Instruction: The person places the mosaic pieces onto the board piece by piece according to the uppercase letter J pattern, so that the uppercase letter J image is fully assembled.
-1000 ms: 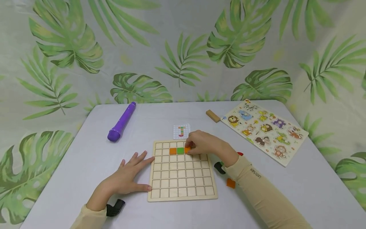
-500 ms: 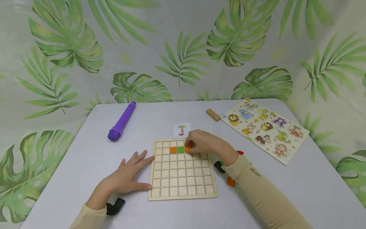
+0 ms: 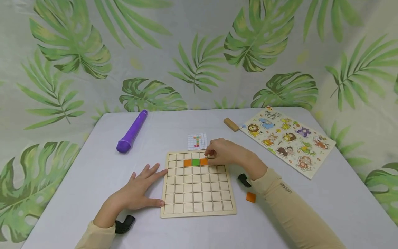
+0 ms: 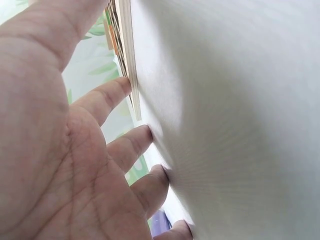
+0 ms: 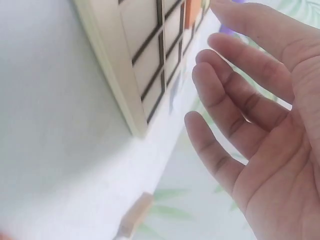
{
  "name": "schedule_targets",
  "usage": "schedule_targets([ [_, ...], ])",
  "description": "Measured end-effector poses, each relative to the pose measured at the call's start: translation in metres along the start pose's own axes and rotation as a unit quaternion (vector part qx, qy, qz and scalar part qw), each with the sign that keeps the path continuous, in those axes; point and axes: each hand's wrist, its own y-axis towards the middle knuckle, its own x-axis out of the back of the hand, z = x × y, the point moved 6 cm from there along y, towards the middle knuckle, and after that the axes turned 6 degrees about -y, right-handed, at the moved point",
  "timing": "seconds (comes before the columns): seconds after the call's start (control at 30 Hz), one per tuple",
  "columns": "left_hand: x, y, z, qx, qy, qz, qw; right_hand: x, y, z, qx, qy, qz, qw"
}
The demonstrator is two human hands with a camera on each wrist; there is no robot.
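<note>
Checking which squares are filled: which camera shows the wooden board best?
The head view: nearly the whole board shows from above, three tiles included; the right hand hides a little. The left wrist view gives a sliver of its side; the right wrist view, one corner and part of the grid.

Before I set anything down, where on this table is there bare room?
Bare cloth shows between the purple microphone and the small card, and between the animal puzzle and the right sleeve. It is crowded just right of the grid board, with a black object, a loose orange tile and that sleeve close together.
</note>
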Motion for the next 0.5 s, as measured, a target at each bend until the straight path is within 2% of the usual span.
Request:
schedule_targets([
  [0.3,-0.001,0.001,0.000,0.002,0.005,0.002,1.0000,0.013,-0.030,-0.014,-0.036,0.012,0.003,0.9993],
  [0.5,0.000,0.001,0.000,0.001,0.004,0.001,1.0000,0.019,-0.055,-0.037,-0.057,0.001,-0.003,0.9984],
])
